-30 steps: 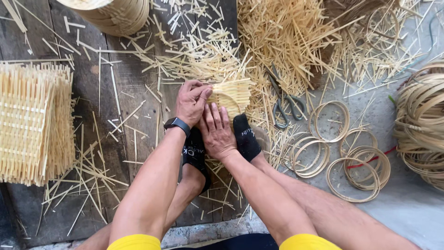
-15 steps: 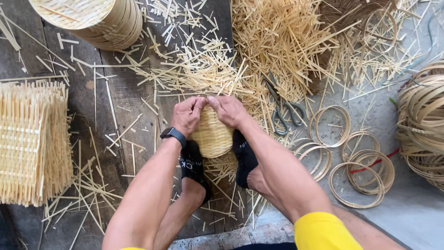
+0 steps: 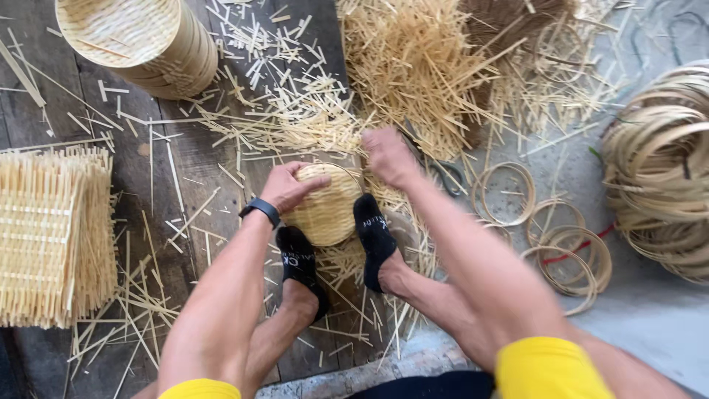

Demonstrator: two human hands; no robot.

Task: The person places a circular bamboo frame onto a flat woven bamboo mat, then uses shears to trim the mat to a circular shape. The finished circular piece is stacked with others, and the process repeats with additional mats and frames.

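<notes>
A small round woven bamboo disc (image 3: 330, 214) stands on the wooden floor between my two feet in black socks (image 3: 375, 238). My left hand (image 3: 289, 186), with a dark watch on its wrist, grips the disc's upper left edge. Off the disc, my right hand (image 3: 388, 155) is blurred just above and to the right of it, at the edge of a pile of bamboo sticks (image 3: 417, 70). Its fingers look curled, and I cannot make out anything in them.
A stack of round woven lids (image 3: 136, 41) stands at the top left, and square woven mats (image 3: 48, 236) are stacked at the left. Scissors (image 3: 445, 176) and several thin bamboo rings (image 3: 507, 193) lie to the right. Coiled bamboo hoops (image 3: 661, 170) fill the right edge. Loose splints litter the floor.
The disc, flat under both hands a second ago, now stands between my feet. My right hand has come off it and moved up and right toward the stick pile.
</notes>
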